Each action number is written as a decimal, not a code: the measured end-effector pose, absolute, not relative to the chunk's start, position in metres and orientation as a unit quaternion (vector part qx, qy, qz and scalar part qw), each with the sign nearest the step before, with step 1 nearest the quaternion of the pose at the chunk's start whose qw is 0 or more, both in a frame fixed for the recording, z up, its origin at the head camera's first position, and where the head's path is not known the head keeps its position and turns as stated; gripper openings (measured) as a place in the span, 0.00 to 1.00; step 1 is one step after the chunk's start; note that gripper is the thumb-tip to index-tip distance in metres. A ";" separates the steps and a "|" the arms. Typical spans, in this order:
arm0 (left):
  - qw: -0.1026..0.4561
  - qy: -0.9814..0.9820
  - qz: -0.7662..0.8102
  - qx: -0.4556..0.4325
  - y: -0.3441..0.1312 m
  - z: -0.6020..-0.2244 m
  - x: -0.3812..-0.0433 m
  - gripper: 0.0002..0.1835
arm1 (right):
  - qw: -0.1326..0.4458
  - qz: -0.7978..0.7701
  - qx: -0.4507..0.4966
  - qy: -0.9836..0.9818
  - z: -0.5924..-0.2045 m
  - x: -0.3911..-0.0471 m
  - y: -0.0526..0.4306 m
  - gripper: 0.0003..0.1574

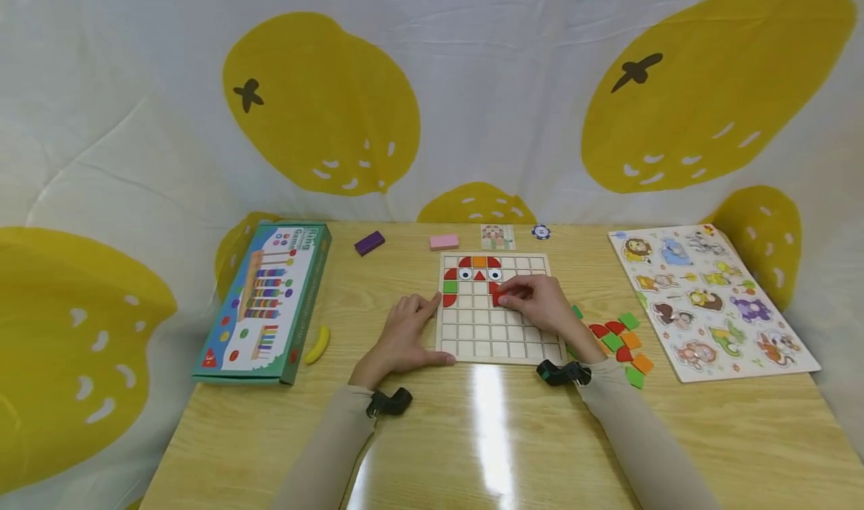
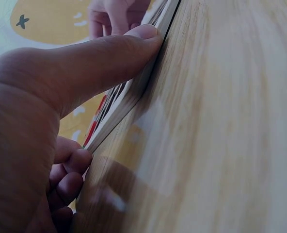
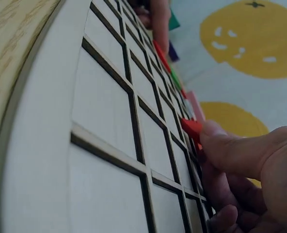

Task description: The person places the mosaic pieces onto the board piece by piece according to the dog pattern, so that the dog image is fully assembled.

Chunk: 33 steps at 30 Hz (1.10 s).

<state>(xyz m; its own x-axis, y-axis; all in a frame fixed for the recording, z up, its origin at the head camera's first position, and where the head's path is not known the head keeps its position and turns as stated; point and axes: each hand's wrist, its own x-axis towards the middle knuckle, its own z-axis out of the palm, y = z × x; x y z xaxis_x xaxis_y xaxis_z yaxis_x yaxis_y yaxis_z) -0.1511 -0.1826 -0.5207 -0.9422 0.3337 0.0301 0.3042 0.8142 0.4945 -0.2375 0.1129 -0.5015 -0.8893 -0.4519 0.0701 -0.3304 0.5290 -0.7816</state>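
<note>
A pale wooden grid board (image 1: 499, 351) lies on the table, with red, green and orange pieces and two eye tiles forming a face-like pattern at its top left. My right hand (image 1: 540, 302) pinches a small red piece (image 3: 192, 128) between thumb and fingers, over the pattern's right side. The fingers partly hide that piece. My left hand (image 1: 403, 335) is spread at the board's left side. Its thumb (image 2: 109, 56) rests along the near edge by the corner, and a fingertip touches the left edge.
Loose coloured pieces (image 1: 613, 342) lie right of the board, partly behind my right wrist. An animal puzzle (image 1: 715, 300) is farther right. At left are a ring game box (image 1: 263, 300) and a toy banana (image 1: 316, 345). Purple (image 1: 369, 243) and pink blocks (image 1: 443, 242), a pattern card (image 1: 497, 237) and chip (image 1: 541, 232) lie behind.
</note>
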 end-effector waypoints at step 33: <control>0.032 0.951 0.260 0.162 -0.180 -0.518 -0.149 0.66 | 0.077 -0.249 -0.197 0.945 -0.470 -0.205 0.252 0.16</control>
<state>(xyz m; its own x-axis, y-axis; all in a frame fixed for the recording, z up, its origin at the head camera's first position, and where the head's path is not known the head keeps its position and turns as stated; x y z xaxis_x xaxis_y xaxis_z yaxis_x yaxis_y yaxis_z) -0.1494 -0.1805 -0.5184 -0.9456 0.3246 0.0236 0.2914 0.8121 0.5056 -0.2045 0.2520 -0.4696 -0.9105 -0.4107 -0.0477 -0.3339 0.7984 -0.5012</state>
